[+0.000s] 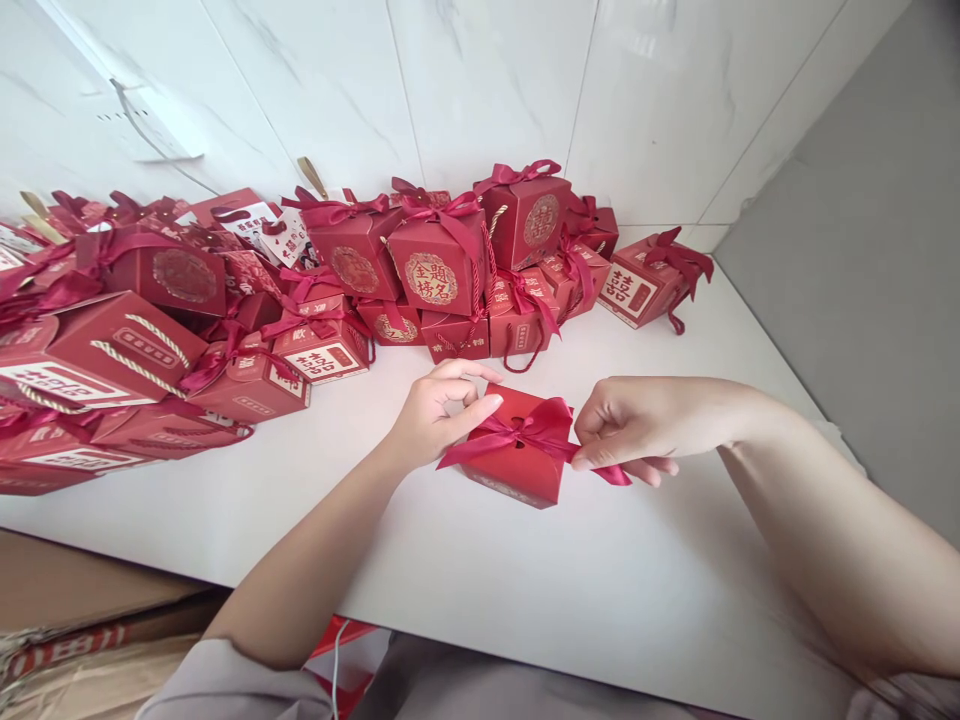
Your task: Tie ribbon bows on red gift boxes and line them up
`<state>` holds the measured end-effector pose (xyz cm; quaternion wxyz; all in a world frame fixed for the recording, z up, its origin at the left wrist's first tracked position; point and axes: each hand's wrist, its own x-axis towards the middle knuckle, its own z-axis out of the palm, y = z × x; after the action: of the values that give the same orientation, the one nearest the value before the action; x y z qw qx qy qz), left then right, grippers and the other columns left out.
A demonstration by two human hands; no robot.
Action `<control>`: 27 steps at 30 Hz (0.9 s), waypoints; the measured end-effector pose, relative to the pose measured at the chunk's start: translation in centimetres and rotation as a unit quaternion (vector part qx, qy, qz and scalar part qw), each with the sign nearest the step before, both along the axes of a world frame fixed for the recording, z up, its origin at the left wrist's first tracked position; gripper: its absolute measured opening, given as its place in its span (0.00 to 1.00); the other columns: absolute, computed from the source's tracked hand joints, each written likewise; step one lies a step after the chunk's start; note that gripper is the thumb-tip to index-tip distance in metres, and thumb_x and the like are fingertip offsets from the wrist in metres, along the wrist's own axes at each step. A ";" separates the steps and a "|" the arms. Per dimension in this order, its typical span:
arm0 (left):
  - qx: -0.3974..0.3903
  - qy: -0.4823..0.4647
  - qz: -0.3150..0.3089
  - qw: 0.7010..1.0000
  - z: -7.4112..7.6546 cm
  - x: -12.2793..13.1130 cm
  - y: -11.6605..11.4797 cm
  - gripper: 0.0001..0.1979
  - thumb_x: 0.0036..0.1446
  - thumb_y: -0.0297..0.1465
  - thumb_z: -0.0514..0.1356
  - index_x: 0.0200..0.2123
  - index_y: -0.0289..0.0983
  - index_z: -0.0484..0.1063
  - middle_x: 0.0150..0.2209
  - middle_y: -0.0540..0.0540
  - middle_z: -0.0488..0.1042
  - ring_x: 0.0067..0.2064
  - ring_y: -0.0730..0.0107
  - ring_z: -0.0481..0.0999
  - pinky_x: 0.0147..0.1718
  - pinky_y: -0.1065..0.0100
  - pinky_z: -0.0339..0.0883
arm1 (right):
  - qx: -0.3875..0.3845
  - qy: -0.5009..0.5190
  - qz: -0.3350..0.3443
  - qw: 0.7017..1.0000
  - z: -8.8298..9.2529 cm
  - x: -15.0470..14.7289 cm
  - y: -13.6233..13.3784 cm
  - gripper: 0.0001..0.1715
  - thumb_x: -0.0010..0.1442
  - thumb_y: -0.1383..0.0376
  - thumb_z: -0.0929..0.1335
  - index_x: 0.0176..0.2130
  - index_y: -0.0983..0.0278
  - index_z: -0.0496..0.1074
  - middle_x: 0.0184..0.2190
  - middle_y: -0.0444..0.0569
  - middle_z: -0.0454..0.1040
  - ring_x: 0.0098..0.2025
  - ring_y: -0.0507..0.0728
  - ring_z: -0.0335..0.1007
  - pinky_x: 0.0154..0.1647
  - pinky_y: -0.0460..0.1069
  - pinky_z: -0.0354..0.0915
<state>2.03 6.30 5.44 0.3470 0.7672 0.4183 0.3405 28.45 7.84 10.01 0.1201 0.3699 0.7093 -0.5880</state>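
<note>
A small red gift box [517, 483] sits on the white table in front of me, with a dark pink ribbon [551, 420] tied in a bow across its top. My left hand [446, 405] grips the box at its far left corner, the thumb lying on the lid edge and the fingers round the back. Between thumb and curled fingers, my right hand [626, 430] pinches the ribbon's right tail, whose end sticks out below the hand. The ribbon's left tail lies loose over the box's left side.
Many similar red gift boxes [439, 265] are stacked along the tiled wall, the pile reaching far left. A single box [645, 280] stands at its right end. Below the table's [600, 600] front left edge is a cardboard box [90, 585]. A cable [157, 140] hangs on the wall.
</note>
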 end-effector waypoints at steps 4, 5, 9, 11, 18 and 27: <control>-0.014 0.022 -0.046 0.999 0.7 -0.1 -0.2 0.15 0.54 0.40 0.67 0.25 0.37 0.68 0.53 0.41 0.73 0.54 0.56 0.73 0.56 0.55 0.65 | 0.046 -0.057 0.013 0.997 0.2 1.2 0.3 0.17 0.56 0.53 0.71 0.26 0.63 0.70 0.23 0.46 0.74 0.24 0.54 0.69 0.24 0.46 0.62; -0.024 0.034 -0.060 0.997 0.8 -0.2 -0.3 0.14 0.52 0.40 0.68 0.28 0.37 0.70 0.55 0.41 0.72 0.56 0.55 0.72 0.56 0.55 0.65 | 0.065 -0.060 0.004 0.996 0.5 1.6 0.2 0.16 0.55 0.52 0.71 0.29 0.62 0.72 0.25 0.47 0.76 0.26 0.55 0.71 0.25 0.47 0.62; -0.050 0.061 -0.095 0.992 1.2 -0.2 -0.3 0.16 0.49 0.41 0.70 0.32 0.37 0.71 0.57 0.41 0.70 0.59 0.53 0.69 0.58 0.54 0.63 | 0.145 -0.024 -0.097 0.984 1.7 2.6 -0.1 0.19 0.62 0.49 0.66 0.41 0.60 0.73 0.27 0.47 0.76 0.26 0.55 0.71 0.27 0.48 0.64; -0.058 0.056 -0.103 0.991 1.3 -0.2 -0.3 0.16 0.49 0.40 0.71 0.31 0.37 0.70 0.57 0.40 0.69 0.58 0.54 0.69 0.58 0.54 0.63 | 0.164 0.029 -0.148 0.975 1.9 2.2 -0.3 0.22 0.63 0.47 0.65 0.45 0.60 0.71 0.25 0.45 0.75 0.25 0.54 0.70 0.27 0.47 0.64; -0.061 0.064 -0.103 0.991 1.2 -0.4 -0.1 0.18 0.47 0.41 0.72 0.34 0.37 0.72 0.58 0.40 0.68 0.60 0.54 0.68 0.59 0.53 0.62 | 0.058 0.152 -0.111 0.981 0.3 -0.2 -0.5 0.20 0.62 0.48 0.69 0.40 0.62 0.68 0.22 0.42 0.74 0.19 0.50 0.64 0.20 0.44 0.62; -0.055 0.064 -0.100 0.991 0.8 -0.8 0.3 0.22 0.47 0.41 0.72 0.43 0.38 0.75 0.58 0.41 0.68 0.61 0.54 0.67 0.62 0.53 0.60 | 0.012 0.162 -0.089 0.983 -0.1 0.3 0.9 0.22 0.62 0.48 0.69 0.31 0.63 0.71 0.18 0.41 0.70 0.17 0.47 0.60 0.17 0.43 0.58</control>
<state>1.26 6.60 6.23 0.3934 0.8055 0.3786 0.2304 28.70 8.77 9.92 -0.0540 0.3331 0.6907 -0.6396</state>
